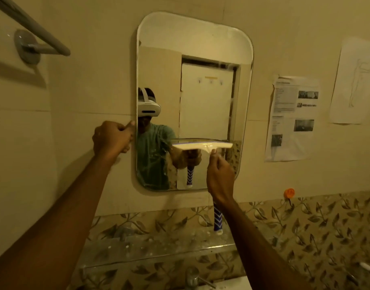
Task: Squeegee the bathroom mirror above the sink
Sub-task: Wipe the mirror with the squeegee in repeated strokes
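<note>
Squeegee (201, 145) mid-stroke on mirror (192, 59), gripped by right hand (219, 176); left hand (111, 138) clenched at mirror's edge. Next, probably pull steadily downward.

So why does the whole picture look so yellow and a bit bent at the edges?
Head view: dim, warm indoor light tints everything yellow-brown; the wide-angle lens bows the towel bar and stretches the forearms; the mirror shows a soft bright patch near its top; the squeegee and right hand stay fairly sharp.
</note>
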`<state>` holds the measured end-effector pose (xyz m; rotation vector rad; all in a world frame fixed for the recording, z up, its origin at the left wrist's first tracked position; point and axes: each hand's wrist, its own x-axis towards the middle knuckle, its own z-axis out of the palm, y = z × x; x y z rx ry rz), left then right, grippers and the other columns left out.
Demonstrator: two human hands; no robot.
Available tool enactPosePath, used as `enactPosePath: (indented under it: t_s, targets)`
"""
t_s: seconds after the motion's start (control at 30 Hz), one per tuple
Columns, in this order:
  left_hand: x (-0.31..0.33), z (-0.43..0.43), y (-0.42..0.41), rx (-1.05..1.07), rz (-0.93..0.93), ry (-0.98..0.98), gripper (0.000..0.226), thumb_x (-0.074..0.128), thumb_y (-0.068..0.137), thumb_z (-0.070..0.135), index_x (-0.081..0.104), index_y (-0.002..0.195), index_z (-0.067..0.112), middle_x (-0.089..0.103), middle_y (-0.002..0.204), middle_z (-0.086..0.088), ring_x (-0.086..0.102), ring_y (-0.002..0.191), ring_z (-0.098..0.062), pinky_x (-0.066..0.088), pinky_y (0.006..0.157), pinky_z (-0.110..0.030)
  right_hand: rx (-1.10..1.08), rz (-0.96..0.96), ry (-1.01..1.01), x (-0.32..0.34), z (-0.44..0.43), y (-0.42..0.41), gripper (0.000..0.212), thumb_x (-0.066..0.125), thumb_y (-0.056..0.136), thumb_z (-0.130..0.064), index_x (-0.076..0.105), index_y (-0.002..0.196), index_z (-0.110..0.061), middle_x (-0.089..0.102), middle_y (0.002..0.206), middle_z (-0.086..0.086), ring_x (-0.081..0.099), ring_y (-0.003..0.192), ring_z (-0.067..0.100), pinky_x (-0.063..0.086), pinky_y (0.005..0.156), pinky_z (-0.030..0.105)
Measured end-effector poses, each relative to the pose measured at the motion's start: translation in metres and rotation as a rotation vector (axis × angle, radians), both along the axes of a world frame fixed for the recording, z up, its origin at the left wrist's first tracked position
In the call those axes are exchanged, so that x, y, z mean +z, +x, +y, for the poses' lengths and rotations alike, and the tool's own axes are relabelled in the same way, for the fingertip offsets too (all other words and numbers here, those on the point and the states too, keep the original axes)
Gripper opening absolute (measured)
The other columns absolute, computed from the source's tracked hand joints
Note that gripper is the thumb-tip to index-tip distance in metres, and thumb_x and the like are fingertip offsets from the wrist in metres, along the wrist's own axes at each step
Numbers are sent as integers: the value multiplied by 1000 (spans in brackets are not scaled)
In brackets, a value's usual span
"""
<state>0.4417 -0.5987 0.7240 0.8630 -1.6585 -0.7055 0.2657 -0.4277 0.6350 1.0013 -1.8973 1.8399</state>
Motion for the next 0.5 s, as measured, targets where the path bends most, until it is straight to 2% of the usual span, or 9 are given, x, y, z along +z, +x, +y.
enactPosePath:
  t_s: [0.1,0.23,0.3,0.4,0.5]
  targets:
    - [37,3,2,26,20,-123,40,62,87,50,71,78,13,71,69,-9,70,60,-24,62,68,-41,17,65,-21,37,-5,3,44,32,105,-39,45,64,-27,45,59,-10,42,51,1,33,44,11]
    - [87,-4,-6,-93,124,-119,33,63,88,45,72,96,14,73,90,-9,70,83,-25,59,82,-42,59,123,-90,86,-17,6,40,34,103,-42,52,77,-19,49,65,-8,46,57,3,33,52,14]
    - [106,-7,-11,-153,175,-121,29,63,90,40,70,102,14,72,99,-8,68,93,-25,57,87,-40,82,151,-125,113,-24,7,37,37,103,-43,55,83,-17,53,69,-5,50,59,6,39,54,19]
    - [127,-7,-20,-207,222,-138,21,62,91,35,69,97,16,70,99,-6,66,97,-25,56,90,-41,107,202,-148,152,-32,5,33,37,103,-42,56,91,-19,57,71,-4,56,59,9,48,55,24]
    - [134,-9,-26,-195,258,-130,15,65,91,29,67,97,16,68,99,-5,66,98,-25,56,89,-38,99,254,-154,188,-38,1,33,35,104,-39,56,95,-15,56,70,-5,55,56,7,45,52,21]
